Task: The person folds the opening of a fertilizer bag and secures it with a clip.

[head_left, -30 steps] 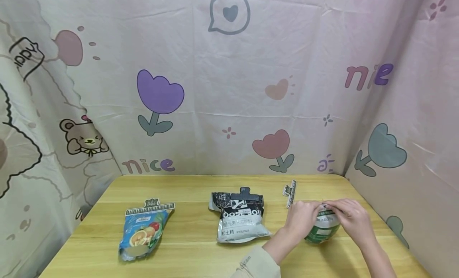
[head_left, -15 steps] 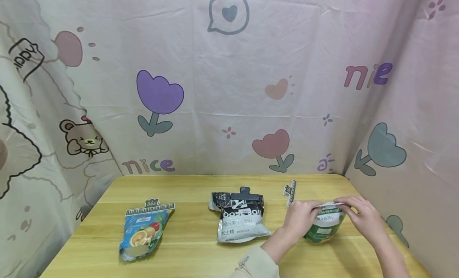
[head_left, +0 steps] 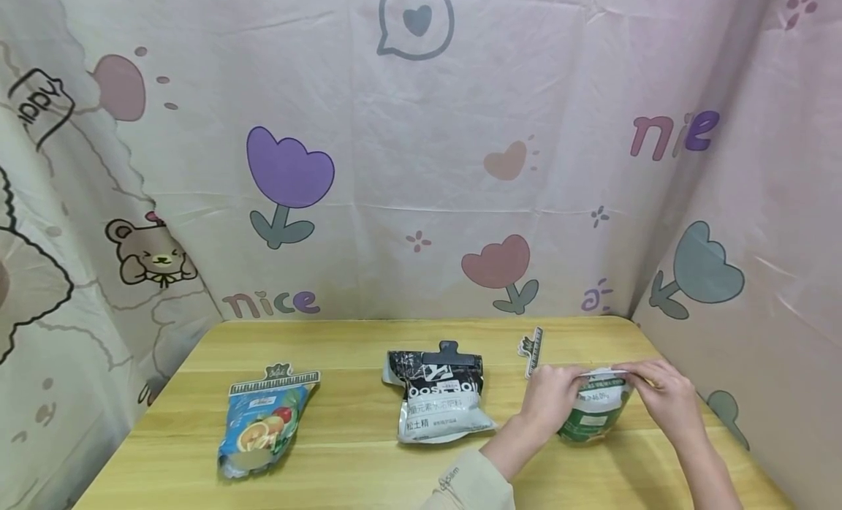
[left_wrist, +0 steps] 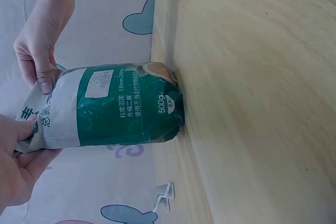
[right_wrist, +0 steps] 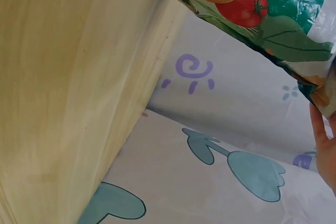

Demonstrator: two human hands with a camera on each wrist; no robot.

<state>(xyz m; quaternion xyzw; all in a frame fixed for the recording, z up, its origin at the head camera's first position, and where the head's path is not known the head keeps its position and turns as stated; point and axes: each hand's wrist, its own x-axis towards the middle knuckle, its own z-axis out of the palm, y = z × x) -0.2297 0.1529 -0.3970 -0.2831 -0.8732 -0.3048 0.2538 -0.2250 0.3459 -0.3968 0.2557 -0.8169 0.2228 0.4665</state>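
A green and white printed bag (head_left: 594, 419) stands on the right part of the table, its top edge stretched between both hands. My left hand (head_left: 551, 394) pinches the left end of that edge, thumb on the near side. The right end is pinched by my right hand (head_left: 666, 394). In the left wrist view the bag (left_wrist: 131, 106) shows a white upper band and a "500g" mark near its base. Fruit and vegetable pictures cover the bag (right_wrist: 247, 3) in the right wrist view. A loose clip with a ruler-like bar (head_left: 534, 353) lies behind the left hand.
A blue bag (head_left: 263, 426) closed with a ruler-like clip (head_left: 276, 381) lies at the left of the wooden table (head_left: 349, 481). Mid-table lies a black and silver bag (head_left: 441, 415) with a black clip (head_left: 450, 355). A printed curtain (head_left: 408, 130) hangs behind and along both sides.
Both hands were close together at the bag's top a second ago. My right hand has moved right, and the top edge is now spread flat between them.
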